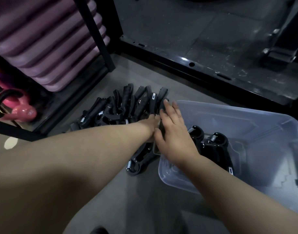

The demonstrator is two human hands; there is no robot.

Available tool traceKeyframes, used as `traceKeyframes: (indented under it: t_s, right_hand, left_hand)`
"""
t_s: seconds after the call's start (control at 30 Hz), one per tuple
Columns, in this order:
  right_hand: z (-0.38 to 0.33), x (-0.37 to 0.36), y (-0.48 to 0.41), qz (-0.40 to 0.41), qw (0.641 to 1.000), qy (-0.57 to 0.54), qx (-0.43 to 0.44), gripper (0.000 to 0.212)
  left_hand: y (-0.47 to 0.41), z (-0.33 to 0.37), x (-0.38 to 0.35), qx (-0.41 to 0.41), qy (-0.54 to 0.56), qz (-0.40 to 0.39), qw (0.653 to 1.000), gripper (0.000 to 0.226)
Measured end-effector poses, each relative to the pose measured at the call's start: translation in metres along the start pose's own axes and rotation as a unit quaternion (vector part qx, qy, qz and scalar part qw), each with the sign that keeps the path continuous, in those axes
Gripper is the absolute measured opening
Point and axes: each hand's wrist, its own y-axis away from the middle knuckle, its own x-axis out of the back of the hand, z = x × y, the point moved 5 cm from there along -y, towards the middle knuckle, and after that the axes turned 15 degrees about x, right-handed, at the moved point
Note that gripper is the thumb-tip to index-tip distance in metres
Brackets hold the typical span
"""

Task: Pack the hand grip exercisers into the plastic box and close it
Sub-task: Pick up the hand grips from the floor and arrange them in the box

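Note:
A pile of several black hand grip exercisers (121,105) with silver springs lies on the grey floor, left of a clear plastic box (246,119). Two exercisers (214,146) lie inside the box, and one more exerciser (139,161) rests on the floor against its left wall. My right hand (173,132) reaches over the box's left rim with fingers straight, fingertips touching the exercisers at the pile's right end. My left hand (150,125) is at the same spot, mostly hidden behind the right hand, so its fingers cannot be made out.
A black metal rack post (96,32) stands to the left with stacked purple steps (48,43) behind it. A pink kettlebell (21,110) sits low at the far left. A black machine base (187,65) runs across the back.

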Motion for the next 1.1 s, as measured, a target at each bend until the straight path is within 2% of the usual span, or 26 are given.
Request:
traceKeyframes:
  t_s: [0.1,0.17,0.3,0.4,0.47,0.53,0.67,0.77,0.87,0.97,1.1]
  right_hand:
    - [0.000,0.001,0.001,0.000,1.000,0.001,0.004,0.057]
    - [0.000,0.002,0.002,-0.004,1.000,0.001,0.006,0.056]
    - [-0.003,0.002,0.002,-0.008,1.000,-0.002,0.001,0.056]
    - [-0.006,0.003,0.002,-0.014,1.000,0.007,0.001,0.056]
    - [-0.008,0.004,0.004,-0.022,0.999,0.023,0.000,0.056]
    - [-0.012,0.005,0.007,-0.031,0.999,0.029,0.001,0.058]
    - [-0.021,0.006,0.021,-0.042,0.999,0.010,0.010,0.057]
    - [-0.024,0.008,0.033,-0.054,0.998,0.004,0.021,0.053]
    - [-0.028,0.010,0.041,-0.075,0.997,0.002,0.028,0.052]
    - [-0.034,0.013,0.047,-0.094,0.995,-0.009,0.028,0.048]
    - [-0.039,0.019,0.054,-0.086,0.995,-0.044,0.005,0.052]
  left_hand:
    - [0.004,-0.004,-0.001,0.044,-0.103,0.004,0.994,0.055]
    - [0.003,-0.004,0.003,0.053,-0.116,0.034,0.991,0.052]
    - [0.009,-0.012,0.017,0.011,-0.166,0.134,0.977,0.041]
    - [0.019,-0.017,0.032,-0.051,-0.146,0.194,0.969,0.033]
    - [0.027,-0.024,0.045,-0.059,-0.114,0.246,0.961,0.025]
    - [0.035,-0.034,0.060,-0.016,-0.044,0.286,0.957,0.025]
    - [0.054,-0.056,0.085,0.082,0.106,0.305,0.943,0.027]
    - [0.075,-0.071,0.105,0.148,0.155,0.358,0.909,0.031]
    - [0.094,-0.080,0.121,0.150,0.195,0.424,0.872,0.035]
    - [0.106,-0.088,0.128,0.152,0.295,0.422,0.844,0.038]
    - [0.128,-0.093,0.121,0.175,0.431,0.410,0.784,0.043]
